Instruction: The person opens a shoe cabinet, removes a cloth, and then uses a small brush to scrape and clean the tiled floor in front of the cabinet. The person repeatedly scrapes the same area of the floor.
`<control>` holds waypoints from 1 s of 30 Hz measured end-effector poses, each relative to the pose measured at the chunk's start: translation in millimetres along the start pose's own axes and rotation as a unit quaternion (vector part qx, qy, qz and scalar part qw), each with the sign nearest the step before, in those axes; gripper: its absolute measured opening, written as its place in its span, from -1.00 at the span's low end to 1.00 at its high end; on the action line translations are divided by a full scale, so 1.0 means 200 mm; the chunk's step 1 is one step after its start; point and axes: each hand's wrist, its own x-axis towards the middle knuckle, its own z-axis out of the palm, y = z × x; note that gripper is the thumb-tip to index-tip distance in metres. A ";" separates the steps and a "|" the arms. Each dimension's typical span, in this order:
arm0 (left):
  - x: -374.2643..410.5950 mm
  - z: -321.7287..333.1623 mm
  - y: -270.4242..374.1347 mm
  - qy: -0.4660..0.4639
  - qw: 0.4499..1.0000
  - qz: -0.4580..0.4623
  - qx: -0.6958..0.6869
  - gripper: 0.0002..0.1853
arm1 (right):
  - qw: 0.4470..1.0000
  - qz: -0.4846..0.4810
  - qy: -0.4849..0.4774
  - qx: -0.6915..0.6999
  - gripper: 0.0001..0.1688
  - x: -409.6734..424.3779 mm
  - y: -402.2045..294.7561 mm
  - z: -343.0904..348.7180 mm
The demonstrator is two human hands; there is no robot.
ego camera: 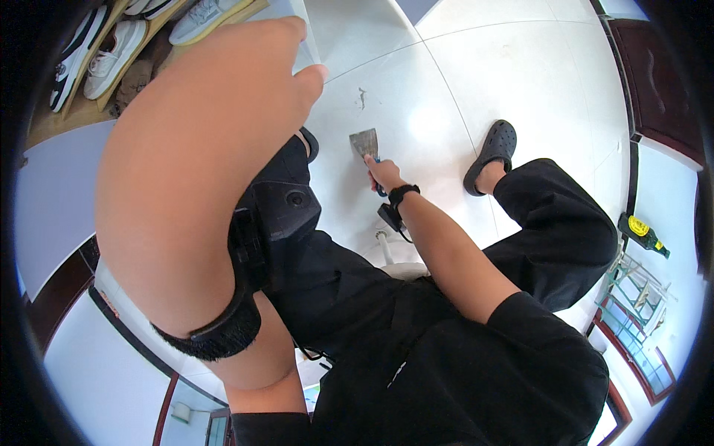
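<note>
My right hand (383, 173) grips the handle of a putty knife (365, 142), its wide, worn metal blade pointing forward just above or on the glossy tile floor (424, 184). A grey smear (362, 97) marks the floor a short way beyond the blade. Large and close to the camera, my left hand (245, 83) is raised on the left, overlapping a shoe rack (47, 125) in view. Its thumb shows, but most fingers are hidden behind the back of the hand, so what it touches or holds cannot be seen. Both wrists wear black straps with small devices.
Several shoes (114, 58) rest on the rack's slanted wooden shelves. My foot in a black clog (493, 153) stands on the tiles. A white stool (404, 271) is partly visible beneath me. To the right are a dark bottle (644, 231), a metal rack (636, 295) and a brown door (658, 83).
</note>
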 end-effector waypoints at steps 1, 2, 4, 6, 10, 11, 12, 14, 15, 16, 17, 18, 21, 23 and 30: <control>0.02 0.00 0.00 0.002 1.000 -0.001 -0.003 -0.57 | 1.000 -0.005 0.002 0.000 -0.39 0.02 -0.06 0.00; 0.05 0.00 -0.01 -0.006 1.000 0.007 -0.005 -0.57 | 0.999 0.015 0.015 0.043 -0.40 0.03 -0.13 0.00; 0.09 -0.03 0.00 -0.018 1.000 0.022 -0.010 -0.57 | 0.998 0.012 0.019 0.064 -0.41 0.09 -0.21 -0.01; 0.11 -0.08 -0.01 -0.029 0.999 0.031 -0.012 -0.57 | 0.999 -0.011 0.023 0.029 -0.39 0.10 -0.27 0.00; 0.30 -0.06 -0.09 -0.074 0.992 0.061 -0.087 -0.55 | 0.997 -0.036 -0.016 0.065 -0.32 0.05 -0.20 -0.18; 0.30 -0.10 -0.11 -0.082 0.992 0.040 -0.090 -0.55 | 0.999 -0.032 -0.022 0.029 -0.31 -0.02 -0.20 -0.17; 0.32 -0.13 -0.15 -0.080 0.993 0.026 -0.083 -0.54 | 1.000 -0.026 -0.016 -0.003 -0.31 -0.07 -0.20 -0.18; 0.34 -0.14 -0.22 -0.065 0.995 -0.001 -0.077 -0.53 | 0.995 -0.034 -0.007 -0.098 -0.32 -0.11 -0.24 -0.18; 0.36 -0.14 -0.24 -0.065 0.995 0.006 -0.073 -0.54 | 0.986 -0.045 -0.002 -0.159 -0.34 -0.13 -0.28 -0.19; 0.37 -0.13 -0.26 -0.066 0.995 0.011 -0.069 -0.54 | 0.974 -0.056 0.002 -0.219 -0.35 -0.16 -0.32 -0.20; 0.39 -0.13 -0.28 -0.067 0.995 0.015 -0.065 -0.54 | 0.953 -0.100 0.019 -0.284 -0.38 -0.17 -0.38 -0.19; 0.40 -0.12 -0.28 -0.081 0.994 0.029 -0.068 -0.54 | 0.926 -0.143 0.036 -0.346 -0.41 -0.15 -0.45 -0.18; 0.43 -0.11 -0.29 -0.111 0.989 0.055 -0.074 -0.55 | 0.863 -0.175 0.050 -0.471 -0.53 -0.10 -0.68 -0.06; 0.41 -0.14 -0.29 -0.109 0.990 0.045 -0.072 -0.56 | 0.818 -0.211 0.041 -0.534 -0.56 -0.04 -0.79 0.02; 0.45 -0.12 -0.29 -0.080 0.993 0.063 -0.066 -0.56 | 0.790 -0.137 0.068 -0.594 -0.42 0.23 -0.78 -0.22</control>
